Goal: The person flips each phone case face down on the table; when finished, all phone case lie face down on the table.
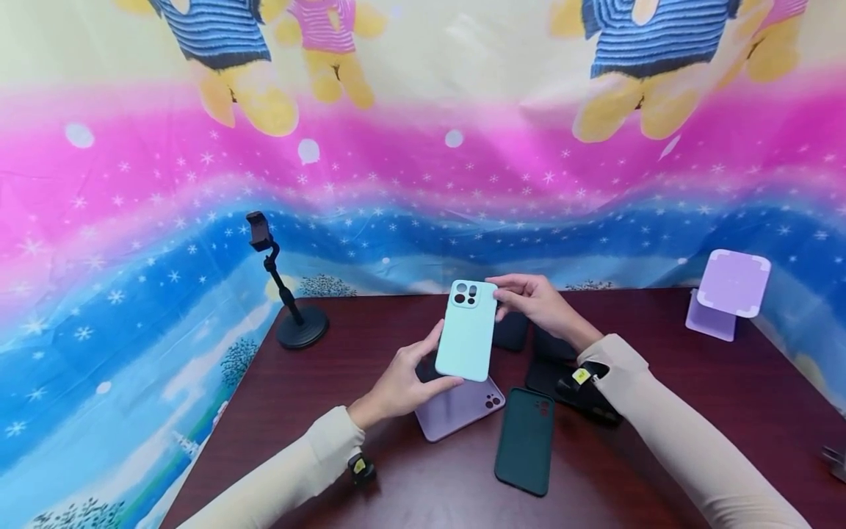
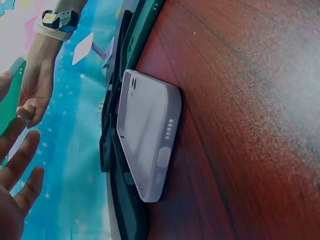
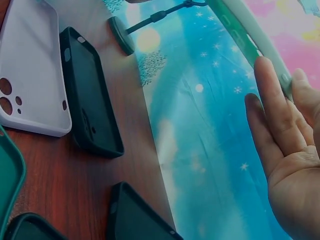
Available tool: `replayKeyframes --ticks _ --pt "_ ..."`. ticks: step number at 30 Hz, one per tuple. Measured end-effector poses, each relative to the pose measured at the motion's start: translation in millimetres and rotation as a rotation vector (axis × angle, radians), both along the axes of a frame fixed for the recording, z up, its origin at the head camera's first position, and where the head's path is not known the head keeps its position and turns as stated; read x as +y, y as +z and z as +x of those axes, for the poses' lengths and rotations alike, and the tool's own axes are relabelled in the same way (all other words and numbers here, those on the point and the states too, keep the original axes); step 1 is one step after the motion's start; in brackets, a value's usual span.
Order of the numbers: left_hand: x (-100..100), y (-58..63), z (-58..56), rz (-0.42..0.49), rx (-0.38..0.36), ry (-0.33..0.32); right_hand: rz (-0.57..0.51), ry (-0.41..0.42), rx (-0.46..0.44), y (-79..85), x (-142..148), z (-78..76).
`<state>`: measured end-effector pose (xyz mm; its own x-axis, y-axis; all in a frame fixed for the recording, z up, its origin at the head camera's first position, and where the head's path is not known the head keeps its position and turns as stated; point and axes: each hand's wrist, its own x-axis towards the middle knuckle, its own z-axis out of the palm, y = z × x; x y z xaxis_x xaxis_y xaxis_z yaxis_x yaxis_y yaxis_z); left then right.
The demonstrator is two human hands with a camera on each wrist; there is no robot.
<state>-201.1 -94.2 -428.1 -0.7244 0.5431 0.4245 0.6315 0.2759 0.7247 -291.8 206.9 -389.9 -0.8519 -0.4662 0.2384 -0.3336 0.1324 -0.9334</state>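
Observation:
A mint-green phone case (image 1: 465, 342) is held up over the table, its back with the camera cutouts facing the head camera. My left hand (image 1: 403, 382) grips its lower left, thumb along the bottom edge and fingers at the side. At the upper right corner, my right hand (image 1: 538, 305) pinches the case between thumb and fingers, as the right wrist view also shows. Beneath lies a lilac phone case (image 1: 456, 411), with its open side up in the left wrist view. Beside it rests a dark green phone case (image 1: 525, 444).
Several black phone cases lie behind and to the right, among them one case (image 3: 92, 95) beside the lilac one. A black phone stand (image 1: 300, 327) is at the back left of the brown table (image 1: 423, 492). A lilac folding stand (image 1: 734, 283) stands back right. Printed cloth hangs behind.

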Motion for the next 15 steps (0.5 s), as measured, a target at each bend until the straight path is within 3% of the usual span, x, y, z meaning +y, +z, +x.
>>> replayKeyframes --ticks 6,15 --pt "-6 -0.3 -1.1 -0.034 0.023 0.054 0.054 -0.001 0.015 0.7 -6 -5.7" --pt "-35 6.5 -8.1 -0.043 -0.036 0.096 0.138 0.020 0.019 3.0 -35 -23.0"
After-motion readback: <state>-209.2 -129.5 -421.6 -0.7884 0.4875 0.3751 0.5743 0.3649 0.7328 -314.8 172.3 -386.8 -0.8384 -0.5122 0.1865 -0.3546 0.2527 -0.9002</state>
